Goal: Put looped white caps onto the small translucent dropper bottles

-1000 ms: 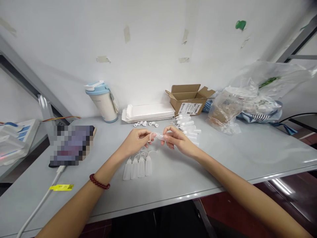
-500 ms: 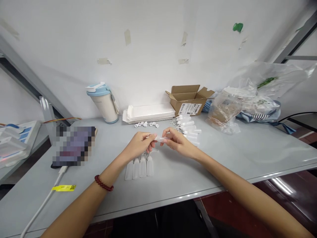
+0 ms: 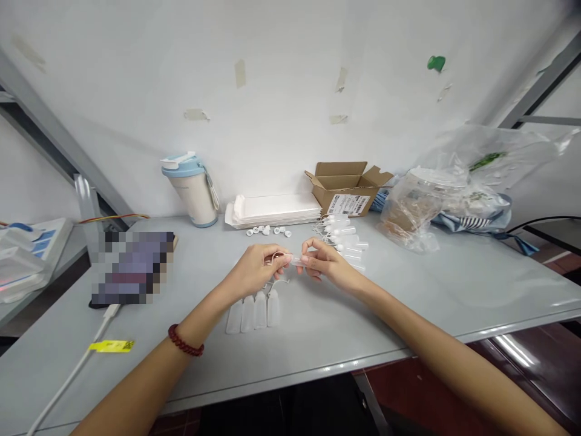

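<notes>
The left hand (image 3: 250, 270) pinched a thin white loop (image 3: 275, 258) and the right hand (image 3: 327, 265) pinched a small clear bottle (image 3: 297, 261) just above the row of bottles (image 3: 253, 310), where a slack grip could have let it drop among them.

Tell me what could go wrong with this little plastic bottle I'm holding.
The small translucent bottle, pinched by the fingers of both hands, could slip free. If dropped, it might scatter the loose bottles beside the right hand or the row below the left hand, whose thin looped cords could also tangle.
</notes>
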### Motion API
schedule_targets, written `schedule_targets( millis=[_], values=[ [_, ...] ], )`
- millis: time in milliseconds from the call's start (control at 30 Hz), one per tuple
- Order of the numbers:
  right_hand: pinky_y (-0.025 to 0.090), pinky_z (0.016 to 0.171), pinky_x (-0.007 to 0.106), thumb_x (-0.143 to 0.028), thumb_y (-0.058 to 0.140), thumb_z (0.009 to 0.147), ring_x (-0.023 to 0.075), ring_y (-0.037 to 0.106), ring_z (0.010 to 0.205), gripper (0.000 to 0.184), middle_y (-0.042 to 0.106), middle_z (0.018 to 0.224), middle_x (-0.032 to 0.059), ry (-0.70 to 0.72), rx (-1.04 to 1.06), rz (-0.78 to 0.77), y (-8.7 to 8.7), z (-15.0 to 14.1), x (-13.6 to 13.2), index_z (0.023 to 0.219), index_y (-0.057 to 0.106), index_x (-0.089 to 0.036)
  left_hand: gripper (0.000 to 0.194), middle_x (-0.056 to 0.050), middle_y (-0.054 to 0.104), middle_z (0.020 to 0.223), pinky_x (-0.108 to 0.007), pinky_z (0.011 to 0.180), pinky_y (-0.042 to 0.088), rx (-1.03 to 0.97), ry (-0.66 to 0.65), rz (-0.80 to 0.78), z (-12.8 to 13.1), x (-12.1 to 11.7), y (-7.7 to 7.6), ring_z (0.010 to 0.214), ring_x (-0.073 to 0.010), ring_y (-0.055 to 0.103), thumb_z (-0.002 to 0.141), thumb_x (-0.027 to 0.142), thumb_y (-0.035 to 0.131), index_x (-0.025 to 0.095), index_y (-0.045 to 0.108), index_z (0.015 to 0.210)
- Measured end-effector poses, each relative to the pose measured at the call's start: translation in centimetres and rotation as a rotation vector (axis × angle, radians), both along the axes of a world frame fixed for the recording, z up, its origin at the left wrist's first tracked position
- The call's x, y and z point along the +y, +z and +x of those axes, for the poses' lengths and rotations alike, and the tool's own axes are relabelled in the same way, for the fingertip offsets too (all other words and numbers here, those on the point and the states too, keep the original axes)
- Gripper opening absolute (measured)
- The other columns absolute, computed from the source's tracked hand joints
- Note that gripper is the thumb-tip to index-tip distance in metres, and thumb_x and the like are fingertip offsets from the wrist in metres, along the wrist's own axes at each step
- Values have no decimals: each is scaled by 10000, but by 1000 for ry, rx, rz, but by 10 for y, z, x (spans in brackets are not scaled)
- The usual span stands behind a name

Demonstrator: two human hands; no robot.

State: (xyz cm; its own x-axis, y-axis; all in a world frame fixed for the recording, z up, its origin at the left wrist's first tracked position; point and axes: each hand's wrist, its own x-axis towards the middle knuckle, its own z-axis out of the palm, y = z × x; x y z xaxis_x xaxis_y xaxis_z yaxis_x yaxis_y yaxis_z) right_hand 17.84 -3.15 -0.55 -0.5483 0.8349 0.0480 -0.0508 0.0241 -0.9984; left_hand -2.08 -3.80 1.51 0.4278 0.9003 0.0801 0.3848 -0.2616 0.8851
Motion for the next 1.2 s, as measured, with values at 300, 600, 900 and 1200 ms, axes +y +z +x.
schedule_targets(
  millis=[300, 600, 900, 1200],
  values=[
    [225, 464, 201, -443, 575, 836, 69, 306, 476, 277, 503, 595, -53, -39, 43, -148, 2, 1, -2, 843, 402, -226, 213, -30, 694, 854, -244, 619, 475, 0, 60, 160, 4, -4, 2, 689, -151, 616, 806, 329, 582, 190, 693, 924],
    [216, 466, 205, -485, 544, 844, 76, 306, 498, 292, 447, 571, -69, -51, -35, -48, 6, -1, -5, 844, 406, -228, 460, 47, 414, 355, -240, 486, 385, 89, 76, -88, 6, -8, 5, 404, -127, 485, 864, 497, 450, 196, 452, 516],
    [134, 431, 183, -483, 566, 818, 54, 199, 445, 313, 303, 525, -104, -71, 33, -209, 11, 0, -7, 829, 367, -241, 269, 7, 549, 604, -238, 552, 380, 226, 41, 323, 10, -11, 2, 547, -128, 508, 888, 362, 432, 182, 514, 705],
    [103, 418, 174, -482, 576, 814, 45, 144, 427, 323, 283, 513, -112, -65, 20, -257, 11, 1, -7, 826, 360, -241, 183, -21, 612, 712, -255, 612, 395, 222, 7, 456, 8, -11, 1, 629, -141, 513, 875, 300, 477, 180, 613, 850]
  ],
)
